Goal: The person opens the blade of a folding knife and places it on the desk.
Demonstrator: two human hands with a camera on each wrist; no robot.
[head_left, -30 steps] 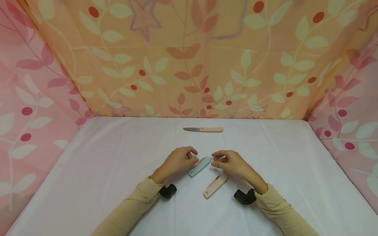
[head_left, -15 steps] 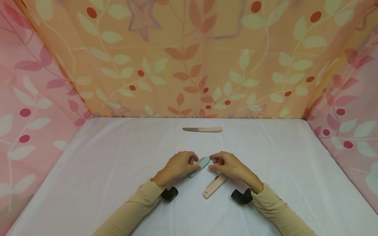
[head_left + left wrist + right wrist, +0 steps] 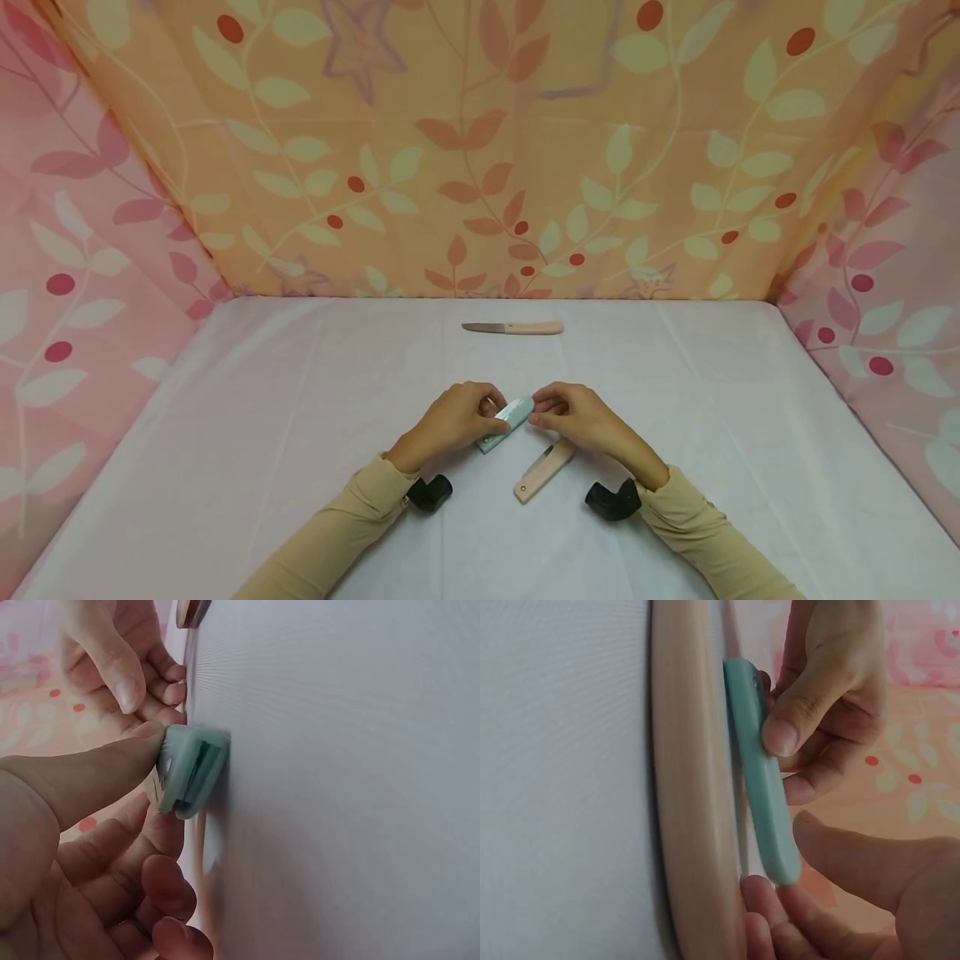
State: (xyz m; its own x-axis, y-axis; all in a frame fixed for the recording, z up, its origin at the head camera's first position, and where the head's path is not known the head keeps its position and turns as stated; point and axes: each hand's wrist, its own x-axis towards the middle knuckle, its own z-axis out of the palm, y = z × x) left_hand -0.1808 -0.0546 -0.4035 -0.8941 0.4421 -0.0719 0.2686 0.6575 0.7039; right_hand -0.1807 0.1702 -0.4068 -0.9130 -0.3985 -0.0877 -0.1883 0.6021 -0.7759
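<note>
A mint-green folding knife, folded up, slants between the hands close over the white cloth. My left hand pinches it near its lower end, thumb on the near side and fingers behind. In the left wrist view the slotted end of the mint knife faces the camera. At the other end, my right hand has its fingertips right at the rounded tip of the handle, the thumb close beside it. A beige folding knife, also folded, lies just below the right hand.
Farther back, an unfolded knife with a beige handle lies with its blade pointing left. White cloth covers the table. Patterned fabric walls stand at the back and both sides. Black wrist cameras hang under the sleeves.
My left fingers have closed on the mint knife and tipped it, so that its face catches the light. My right hand has come slightly lower and left, up to the knife's tip.
</note>
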